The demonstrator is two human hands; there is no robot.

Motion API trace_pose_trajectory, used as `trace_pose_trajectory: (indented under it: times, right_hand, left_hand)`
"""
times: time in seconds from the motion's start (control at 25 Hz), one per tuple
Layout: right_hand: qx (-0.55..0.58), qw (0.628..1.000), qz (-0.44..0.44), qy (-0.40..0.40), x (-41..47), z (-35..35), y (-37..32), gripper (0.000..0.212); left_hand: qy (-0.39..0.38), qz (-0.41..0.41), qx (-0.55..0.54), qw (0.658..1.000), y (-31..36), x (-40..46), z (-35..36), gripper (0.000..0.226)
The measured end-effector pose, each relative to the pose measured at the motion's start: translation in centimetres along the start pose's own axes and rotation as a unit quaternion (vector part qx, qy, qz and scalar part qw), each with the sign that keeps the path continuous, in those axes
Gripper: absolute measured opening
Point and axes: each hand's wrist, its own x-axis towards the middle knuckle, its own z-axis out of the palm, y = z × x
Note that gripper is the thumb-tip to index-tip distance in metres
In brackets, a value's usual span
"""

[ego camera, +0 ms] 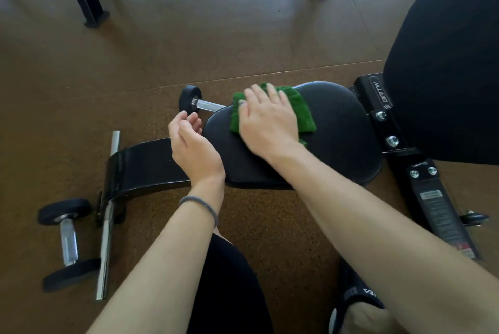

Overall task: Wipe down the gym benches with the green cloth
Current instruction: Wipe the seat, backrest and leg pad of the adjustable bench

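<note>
The fingers point(266, 96) of the right hand point(267, 120) are spread wide and laid flat on the crumpled green terry cloth point(302, 112), which is pinned beneath the palm rather than gripped. The cloth is pressed against the black padded vinyl seat pad of the bench point(337, 128) near the centre of the frame, at the pad's narrower left end; its uncovered part is seen fanning out to the right of and beyond the fingers. The pad's long axis runs from left to right across the picture, so the unwiped expanse is judged to lie to the right of the hand, toward the black upholstered backrest point(445, 63) at the upper right. A sweep along that axis is probably what is called for next. The left hand point(193, 144) is held loosely curled and empty just off the pad's left edge, above the curved black steel bench leg point(140, 163); it is near the cloth, but only the right hand touches it. The cloth appears thick, looped and bunched, with a corner showing below the wrist. A black dumbbell with a chrome handle point(67, 242) lies at the lower left on the brown speckled floor point(216, 36).
</note>
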Motion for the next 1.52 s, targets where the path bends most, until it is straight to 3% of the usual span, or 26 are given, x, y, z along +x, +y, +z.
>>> trace_pose_trajectory:
  times: [0.12, 0.28, 0.44, 0.6, 0.84, 1.08, 1.24, 1.4, 1.52]
  right_hand:
    - [-0.006, 0.994, -0.107, 0.003, -4.8, 0.0, -1.9, 0.061]
    - [-0.029, 0.982, -0.186, -0.025, -10.2, -0.4, -0.3, 0.057]
    - [-0.049, 0.979, -0.198, -0.003, -5.5, 0.7, -2.7, 0.056]
    - [-0.034, 0.986, -0.163, 0.003, -5.2, 1.1, -4.8, 0.055]
    - [-0.079, 0.964, -0.252, 0.011, -8.6, 1.4, -3.7, 0.053]
    - [-0.031, 0.989, -0.142, 0.032, -5.9, 2.3, -7.1, 0.045]
    - [-0.067, 0.972, -0.211, 0.084, -10.4, 3.0, -4.0, 0.049]
    - [-0.100, 0.952, -0.265, 0.113, -9.5, 3.5, -2.7, 0.052]
    - [-0.102, 0.941, -0.294, 0.136, -11.0, 3.3, 2.4, 0.056]
  left_hand:
    - [-0.049, -0.070, -0.025, 0.996, -0.5, 0.2, -1.3, 0.040]
    - [-0.169, -0.084, -0.019, 0.982, -0.7, -0.5, -2.6, 0.043]
    - [-0.202, -0.091, -0.026, 0.975, -0.8, 0.6, -3.4, 0.048]
    - [-0.200, -0.116, -0.054, 0.971, -1.5, 0.8, -4.0, 0.050]
    - [-0.211, -0.113, -0.070, 0.968, -1.6, 1.1, -4.7, 0.051]
    - [-0.224, -0.119, -0.071, 0.965, -1.6, 1.0, -4.8, 0.051]
    - [-0.225, -0.097, -0.036, 0.969, -1.7, 1.1, -5.1, 0.055]
    - [-0.240, -0.084, 0.002, 0.967, -1.4, 0.9, -4.9, 0.051]
    - [-0.270, -0.061, 0.075, 0.958, -0.7, -0.5, -4.2, 0.045]
